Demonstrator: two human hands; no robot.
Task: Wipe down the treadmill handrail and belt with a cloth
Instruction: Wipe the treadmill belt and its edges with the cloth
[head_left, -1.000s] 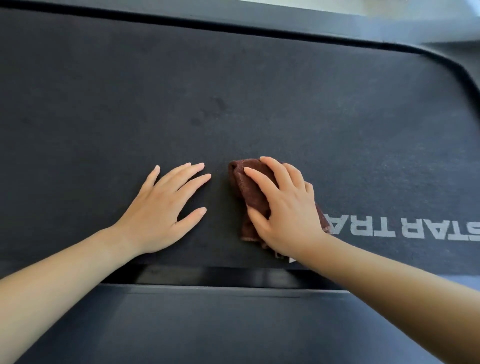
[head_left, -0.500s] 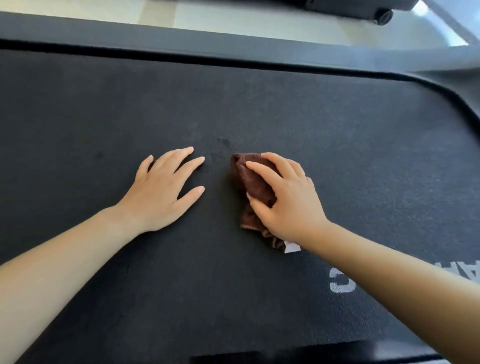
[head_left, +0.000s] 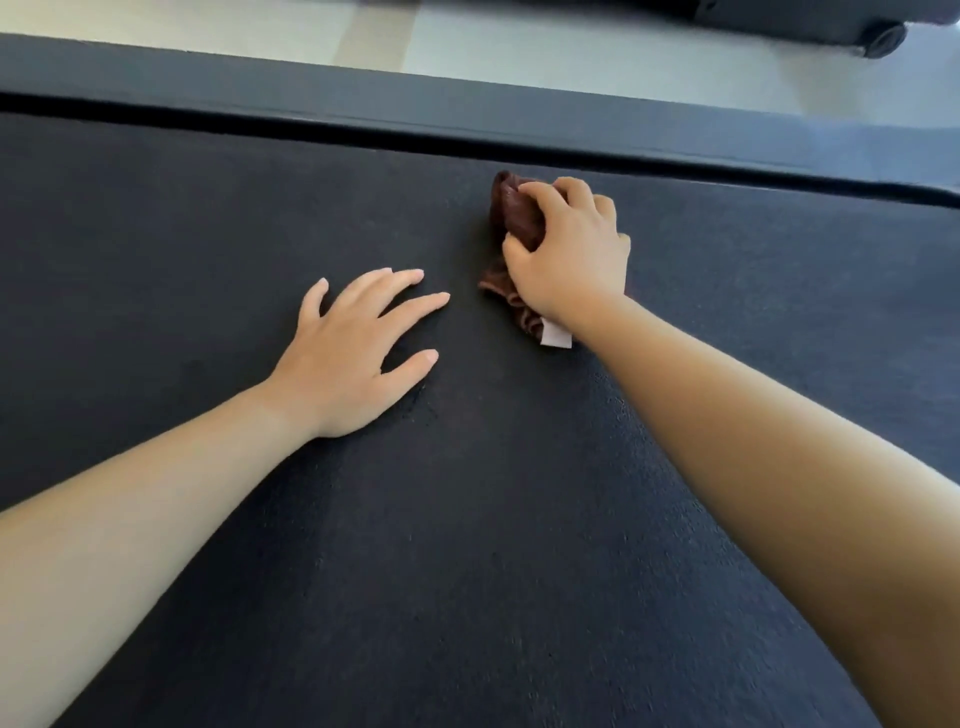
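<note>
Belt (head_left: 467, 519) wiping underway: right hand (head_left: 571, 254) grips cloth (head_left: 514, 208) near far edge; left hand (head_left: 353, 353) flat, fingers spread. Handrail unseen, possibly outstanding.

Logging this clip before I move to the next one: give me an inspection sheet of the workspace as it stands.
Surface: dark treadmill belt fills most of the view; a side rail runs along its far edge.
Job's things: brown cloth, bunched up, on the belt near the far edge; its white tag sticks out by the wrist.
Clutter: nothing seen.
Grippers: left hand lies flat on the belt, fingers spread, holding nothing; right hand grips the cloth.
Cables: nothing seen.
Surroundings: pale floor beyond the rail; a dark wheeled object at top right.
</note>
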